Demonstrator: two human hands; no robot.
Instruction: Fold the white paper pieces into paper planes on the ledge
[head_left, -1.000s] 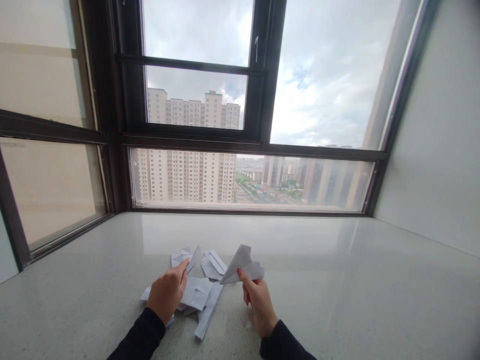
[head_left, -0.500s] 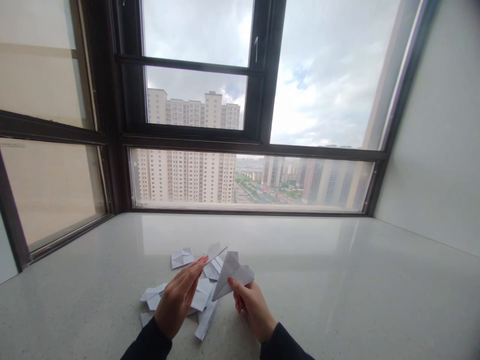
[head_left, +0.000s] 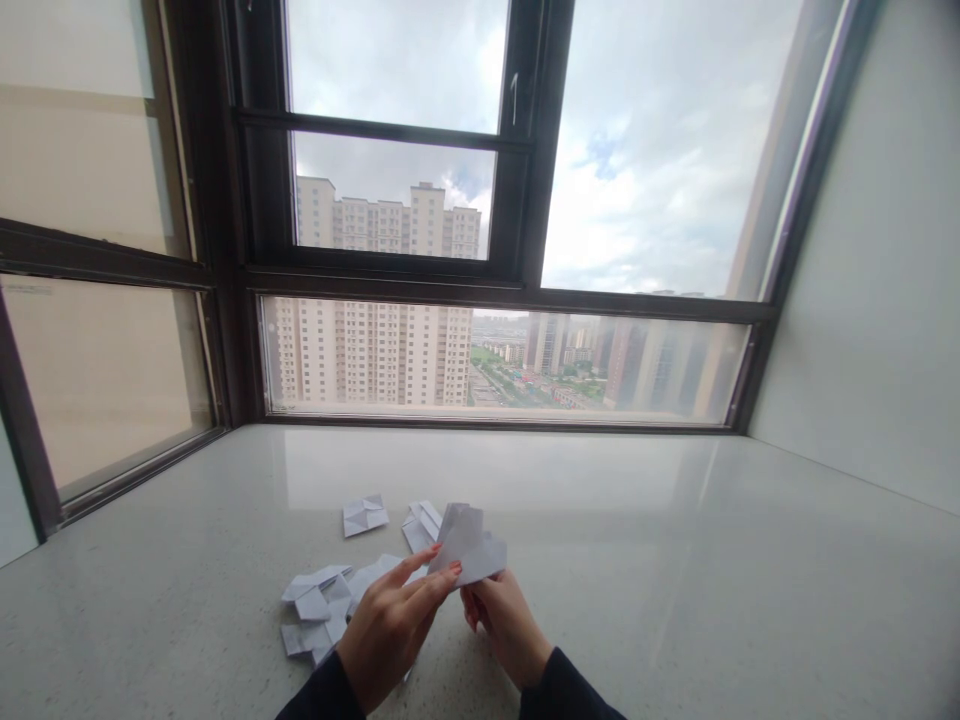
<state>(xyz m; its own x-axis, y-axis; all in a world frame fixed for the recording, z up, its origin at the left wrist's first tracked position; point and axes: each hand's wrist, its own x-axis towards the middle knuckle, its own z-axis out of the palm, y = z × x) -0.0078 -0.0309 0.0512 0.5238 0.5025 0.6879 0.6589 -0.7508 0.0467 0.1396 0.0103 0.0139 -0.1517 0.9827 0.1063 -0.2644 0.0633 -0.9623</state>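
White folded paper pieces (head_left: 474, 552) are brought together in a fan shape above the sill. My right hand (head_left: 510, 622) grips them from below right, its thumb partly hidden behind the paper. From the left, the fingers of my left hand (head_left: 394, 622) press on the near side of the paper, and that thumb is out of sight. Where one piece ends and another begins is hard to make out. Under and beside my left hand lies a loose heap of folded papers (head_left: 313, 603), partly covered by it.
A square folded paper (head_left: 365, 515) lies apart, beyond the heap. Another folded paper (head_left: 420, 526) rests just behind my left fingertips. The pale stone sill (head_left: 675, 580) runs up to dark-framed windows (head_left: 495, 297), with a white wall (head_left: 870, 330) at right.
My left hand has moved right and down, bringing its folded paper against the one in my right hand. More of the heap now shows at left. My right hand has barely moved.
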